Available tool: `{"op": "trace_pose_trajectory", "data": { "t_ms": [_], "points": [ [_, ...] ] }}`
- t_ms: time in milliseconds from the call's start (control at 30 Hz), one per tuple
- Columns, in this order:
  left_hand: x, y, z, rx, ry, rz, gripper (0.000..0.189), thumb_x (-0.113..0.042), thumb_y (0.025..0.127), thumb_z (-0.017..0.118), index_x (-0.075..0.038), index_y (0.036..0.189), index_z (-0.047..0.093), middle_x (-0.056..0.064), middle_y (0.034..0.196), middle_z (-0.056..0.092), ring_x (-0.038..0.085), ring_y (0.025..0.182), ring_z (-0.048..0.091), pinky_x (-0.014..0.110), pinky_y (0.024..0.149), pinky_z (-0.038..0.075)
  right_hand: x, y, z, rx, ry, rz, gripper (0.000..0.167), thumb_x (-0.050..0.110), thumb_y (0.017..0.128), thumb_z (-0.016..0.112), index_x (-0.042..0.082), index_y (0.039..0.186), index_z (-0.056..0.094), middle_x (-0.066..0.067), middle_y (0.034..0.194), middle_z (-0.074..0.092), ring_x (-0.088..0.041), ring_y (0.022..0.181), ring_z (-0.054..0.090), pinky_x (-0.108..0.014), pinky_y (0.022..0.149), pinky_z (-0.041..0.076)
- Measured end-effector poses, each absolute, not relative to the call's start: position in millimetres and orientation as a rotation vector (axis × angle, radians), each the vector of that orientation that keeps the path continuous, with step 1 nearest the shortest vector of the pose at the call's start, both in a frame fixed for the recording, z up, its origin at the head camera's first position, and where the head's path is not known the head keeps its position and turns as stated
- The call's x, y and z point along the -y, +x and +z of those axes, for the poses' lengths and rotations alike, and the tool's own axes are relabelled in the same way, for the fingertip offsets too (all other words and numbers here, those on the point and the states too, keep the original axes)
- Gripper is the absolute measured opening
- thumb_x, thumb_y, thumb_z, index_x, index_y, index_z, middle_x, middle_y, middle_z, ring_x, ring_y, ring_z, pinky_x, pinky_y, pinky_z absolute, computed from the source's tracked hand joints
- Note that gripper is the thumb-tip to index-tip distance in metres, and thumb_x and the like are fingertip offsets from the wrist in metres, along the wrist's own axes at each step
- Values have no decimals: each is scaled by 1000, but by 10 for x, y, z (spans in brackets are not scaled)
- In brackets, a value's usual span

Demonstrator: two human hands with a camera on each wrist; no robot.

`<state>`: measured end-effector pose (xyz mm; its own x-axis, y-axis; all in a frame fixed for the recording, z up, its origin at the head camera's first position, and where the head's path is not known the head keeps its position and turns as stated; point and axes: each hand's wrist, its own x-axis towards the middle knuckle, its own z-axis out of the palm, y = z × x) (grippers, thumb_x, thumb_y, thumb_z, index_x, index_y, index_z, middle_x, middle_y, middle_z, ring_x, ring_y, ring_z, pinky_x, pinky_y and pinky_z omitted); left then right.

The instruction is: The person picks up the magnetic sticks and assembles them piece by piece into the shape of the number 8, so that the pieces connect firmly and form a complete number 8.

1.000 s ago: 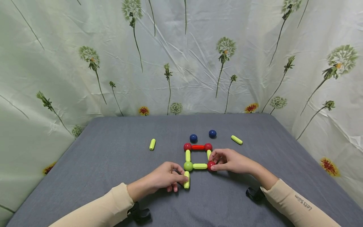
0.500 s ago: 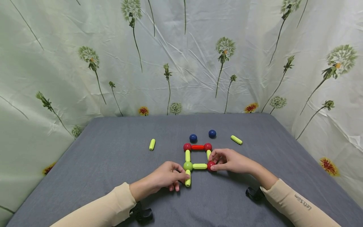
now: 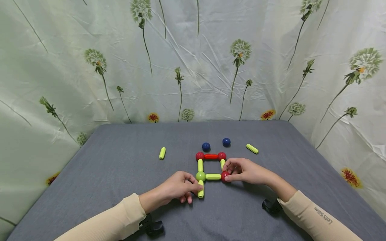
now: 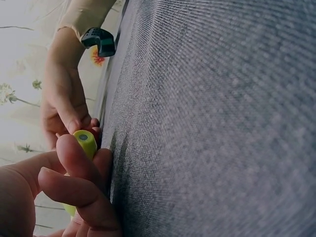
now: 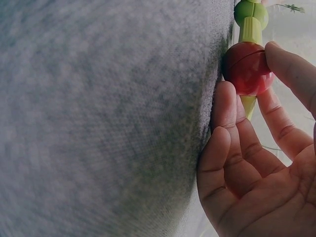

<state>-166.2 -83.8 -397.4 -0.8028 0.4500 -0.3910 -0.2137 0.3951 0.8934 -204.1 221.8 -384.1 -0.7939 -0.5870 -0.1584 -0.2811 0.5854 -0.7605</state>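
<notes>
On the table a square of magnetic building rods and balls lies flat. Its near-left corner is a green ball (image 3: pixel 200 176), and red balls form the other three. My left hand (image 3: pixel 178 188) pinches a yellow-green rod (image 3: pixel 200 193) between thumb and fingers; the rod's far end meets the green ball and its near end points toward me. In the left wrist view a dark round spot shows in the end of this rod (image 4: pixel 86 138). My right hand (image 3: pixel 245 171) grips the near-right red ball (image 5: pixel 244 71) with thumb and fingers. A red rod (image 3: pixel 211 156) closes the far side.
Behind the square sit two loose blue balls (image 3: pixel 206 146) (image 3: pixel 226 142). One loose yellow-green rod (image 3: pixel 162 153) lies to the left, another rod (image 3: pixel 252 148) to the right. A floral curtain (image 3: pixel 193 60) hangs behind the table (image 3: pixel 126 144).
The left hand has brought its rod slightly away from me and right, closing the small gap to the green ball. The right hand has stayed on the red ball.
</notes>
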Motion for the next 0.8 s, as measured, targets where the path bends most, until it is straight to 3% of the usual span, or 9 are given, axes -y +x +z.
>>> {"op": "trace_pose_trajectory", "data": {
  "t_ms": [500, 800],
  "points": [
    [871, -1675, -3974, -2146, 266, 1435, 22, -31, 95, 77, -9, 98, 73, 3, 82, 79, 6, 50, 60, 21, 46, 44, -2218, -2052, -3847, -2420, -704, -1063, 26, 29, 96, 77, 15, 114, 65, -2, 104, 71, -19, 92, 67, -24, 78, 54],
    [905, -1703, -3985, -2132, 268, 1495, 20, -24, 95, 76, -8, 102, 66, 3, 82, 78, 7, 54, 64, 22, 48, 46, -2219, -2054, -3856, -2412, -699, -1069, 26, 29, 96, 76, 14, 115, 65, -3, 104, 70, -20, 92, 66, -24, 78, 54]
  ]
}}
